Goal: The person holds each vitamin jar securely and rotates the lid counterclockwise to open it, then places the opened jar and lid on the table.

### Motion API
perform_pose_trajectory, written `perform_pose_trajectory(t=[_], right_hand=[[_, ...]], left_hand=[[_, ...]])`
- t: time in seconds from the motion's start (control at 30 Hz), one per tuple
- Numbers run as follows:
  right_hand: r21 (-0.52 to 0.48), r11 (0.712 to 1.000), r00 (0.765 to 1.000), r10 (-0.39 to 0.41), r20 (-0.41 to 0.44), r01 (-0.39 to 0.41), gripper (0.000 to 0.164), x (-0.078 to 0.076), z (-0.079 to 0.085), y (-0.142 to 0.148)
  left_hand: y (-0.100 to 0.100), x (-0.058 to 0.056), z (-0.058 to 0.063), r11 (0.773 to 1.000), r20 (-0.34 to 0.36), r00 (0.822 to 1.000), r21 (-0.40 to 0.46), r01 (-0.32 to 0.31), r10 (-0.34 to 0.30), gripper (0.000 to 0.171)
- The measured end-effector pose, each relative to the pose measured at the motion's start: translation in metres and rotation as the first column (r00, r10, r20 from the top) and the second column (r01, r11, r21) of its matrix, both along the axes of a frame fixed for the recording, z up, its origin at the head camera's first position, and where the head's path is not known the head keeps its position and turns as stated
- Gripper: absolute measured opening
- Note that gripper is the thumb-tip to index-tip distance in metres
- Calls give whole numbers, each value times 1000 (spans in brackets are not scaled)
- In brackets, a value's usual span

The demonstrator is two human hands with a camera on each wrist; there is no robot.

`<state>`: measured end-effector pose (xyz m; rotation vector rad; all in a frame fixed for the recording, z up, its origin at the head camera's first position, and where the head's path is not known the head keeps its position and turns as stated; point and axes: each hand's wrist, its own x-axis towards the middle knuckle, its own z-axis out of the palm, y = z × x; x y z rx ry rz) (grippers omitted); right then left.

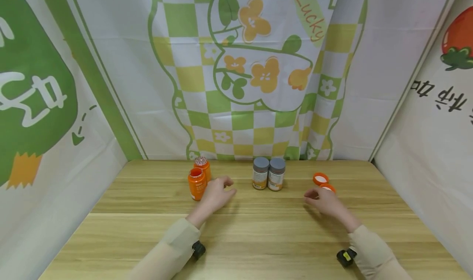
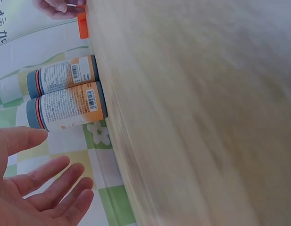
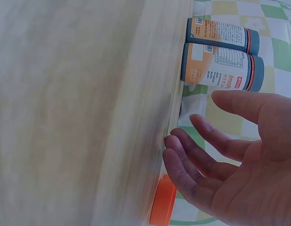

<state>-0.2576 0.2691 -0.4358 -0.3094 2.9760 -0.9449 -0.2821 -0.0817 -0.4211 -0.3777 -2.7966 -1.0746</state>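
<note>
Beside two orange bottles, the front one (image 1: pixel 197 184) uncapped and the back one (image 1: pixel 203 169) behind it, my left hand (image 1: pixel 218 193) hovers with loose fingers and holds nothing. Two grey-capped supplement bottles, a left one (image 1: pixel 260 174) and a right one (image 1: pixel 276 175), stand side by side between my hands. My right hand (image 1: pixel 325 202) is empty too, its fingers softly bent in the right wrist view. Just behind it lie two orange lids, a far one (image 1: pixel 320 179) and a near one (image 1: pixel 328 187) partly covered by the hand.
Everything stands toward the back of a wooden table (image 1: pixel 258 239). A patterned curtain (image 1: pixel 244 136) hangs at its far edge, with printed cloth walls to the left and right. Each wrist wears a black device.
</note>
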Motion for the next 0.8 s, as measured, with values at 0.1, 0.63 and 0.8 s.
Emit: perform_pose_trajectory(t=[0.1,0.63,0.8], right_hand=[[-12,1000,1000,3,4,-3,22,-2,-1,-2],[-48,999,1000,20,7,-20,21,-8,1,-18],[-60,998,999,14,33,-12,22,-11,-1,-21]], left_hand=[[4,-3,-1,1000,6,1000,1,0,0,29],[20,-19,-3,999,49,998,38,24,-26,37],[22,-24,-5,999,49,998,34,31,-33,37]])
